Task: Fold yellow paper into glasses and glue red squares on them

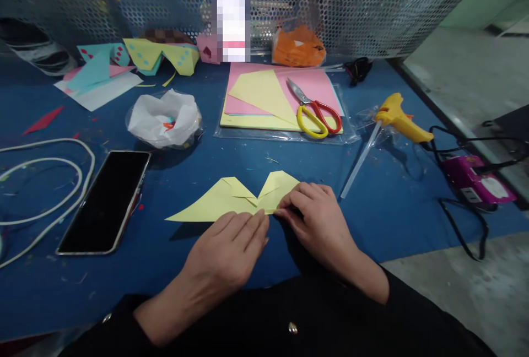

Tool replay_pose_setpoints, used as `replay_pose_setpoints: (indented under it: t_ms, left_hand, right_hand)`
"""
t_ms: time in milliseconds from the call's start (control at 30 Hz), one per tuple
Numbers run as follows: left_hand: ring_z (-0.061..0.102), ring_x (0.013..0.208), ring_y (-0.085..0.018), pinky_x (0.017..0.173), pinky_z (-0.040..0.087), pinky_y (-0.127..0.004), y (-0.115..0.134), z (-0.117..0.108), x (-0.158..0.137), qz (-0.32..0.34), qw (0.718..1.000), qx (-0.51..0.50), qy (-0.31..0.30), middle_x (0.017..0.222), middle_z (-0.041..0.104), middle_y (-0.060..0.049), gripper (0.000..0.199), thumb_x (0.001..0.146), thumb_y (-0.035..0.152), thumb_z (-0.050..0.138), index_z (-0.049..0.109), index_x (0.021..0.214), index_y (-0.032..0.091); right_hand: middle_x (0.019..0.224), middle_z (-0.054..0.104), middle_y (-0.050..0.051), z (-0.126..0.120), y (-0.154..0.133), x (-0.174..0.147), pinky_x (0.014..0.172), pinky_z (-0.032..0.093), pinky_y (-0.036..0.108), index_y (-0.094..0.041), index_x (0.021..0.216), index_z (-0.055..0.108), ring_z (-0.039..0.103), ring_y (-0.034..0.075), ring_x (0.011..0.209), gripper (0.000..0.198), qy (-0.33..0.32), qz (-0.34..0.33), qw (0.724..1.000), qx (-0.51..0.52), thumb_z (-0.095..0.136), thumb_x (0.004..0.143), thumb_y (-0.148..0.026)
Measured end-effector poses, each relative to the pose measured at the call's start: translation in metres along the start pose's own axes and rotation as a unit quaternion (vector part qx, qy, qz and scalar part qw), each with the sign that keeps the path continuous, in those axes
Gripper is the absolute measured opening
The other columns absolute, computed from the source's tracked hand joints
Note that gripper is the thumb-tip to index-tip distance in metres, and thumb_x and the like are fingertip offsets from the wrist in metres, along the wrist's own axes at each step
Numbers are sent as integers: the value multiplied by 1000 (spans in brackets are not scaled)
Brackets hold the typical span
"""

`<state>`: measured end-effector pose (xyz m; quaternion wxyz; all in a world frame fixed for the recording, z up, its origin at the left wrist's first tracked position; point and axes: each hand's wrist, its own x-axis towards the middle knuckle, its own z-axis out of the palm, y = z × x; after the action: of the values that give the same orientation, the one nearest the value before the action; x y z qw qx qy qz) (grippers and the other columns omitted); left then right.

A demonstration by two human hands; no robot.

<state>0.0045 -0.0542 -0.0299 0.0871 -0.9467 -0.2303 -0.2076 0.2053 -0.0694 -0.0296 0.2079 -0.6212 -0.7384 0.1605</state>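
A folded sheet of yellow paper (206, 203) lies on the blue table near its front edge, its two upper flaps spread with a V-shaped notch between them. My left hand (229, 247) is closed on the paper's lower edge, left of the middle, with the fingers pressed together. At the lower edge just right of the notch, my right hand (316, 216) pinches the paper between thumb and fingers. Both sets of fingertips are close together, and they hide part of the lower edge. The right end of the paper is covered by my right hand.
Scissors (308, 109) rest on coloured paper sheets (256, 92) behind. A yellow glue gun (403, 117) lies right, its cord by a purple box (475, 180). Left are a dark phone (105, 203), a white cable (88, 164) and a lined bowl (163, 117); paper butterfly shapes (163, 55) stand behind.
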Motion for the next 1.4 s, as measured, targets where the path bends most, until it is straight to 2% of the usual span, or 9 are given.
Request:
replay_pose_setpoints:
  t_ms: [167,267,500,667,933,1200,1400]
  left_hand:
    - [70,85,-23,75,52,-37,1,-1,2,11,1000,17,-21,107,76,-13,26,91,13,61,67,114,4]
    - [68,83,-23,73,51,-37,2,0,6,14,999,30,-32,102,76,-12,28,94,21,59,67,116,4]
    - [63,83,-24,73,46,-38,4,0,14,32,992,31,-117,96,71,-12,50,96,36,54,57,130,0]
    - [62,87,-24,78,45,-37,3,0,13,29,993,23,-109,98,70,-11,46,97,36,53,59,129,4]
    - [60,83,-25,76,43,-38,2,0,14,35,992,26,-117,97,70,-11,49,96,37,53,57,132,4]
    - [60,88,-26,81,43,-39,3,1,14,32,992,28,-115,96,70,-13,47,98,35,49,58,132,4]
    - [59,87,-26,80,43,-40,3,1,13,34,992,31,-121,97,69,-12,48,98,36,50,57,134,5]
  right_hand:
    - [83,64,1,-7,14,-4,79,33,35,-22,81,65,57,19,82,13,8,11,1000,5,64,92,-30]
    - [84,63,1,-9,16,-4,79,33,35,-22,82,66,57,19,83,12,1,18,1000,1,63,92,-29]
    - [83,64,2,-16,15,-1,76,34,35,-22,80,66,59,19,82,10,-20,32,999,-24,64,89,-26]
    - [80,64,2,-25,25,-3,72,33,34,-21,77,65,58,19,79,12,-9,37,997,-68,63,88,-23]
    - [79,63,2,-27,25,-2,74,33,36,-20,76,63,57,21,79,13,-26,17,990,-138,62,89,-22]
    - [88,66,1,-33,34,-9,80,35,35,-22,85,65,59,19,86,6,-10,-13,996,-92,63,90,-22]
    - [90,68,2,-40,37,-11,85,34,36,-22,87,65,58,18,86,14,-26,-53,995,-77,54,95,-20]
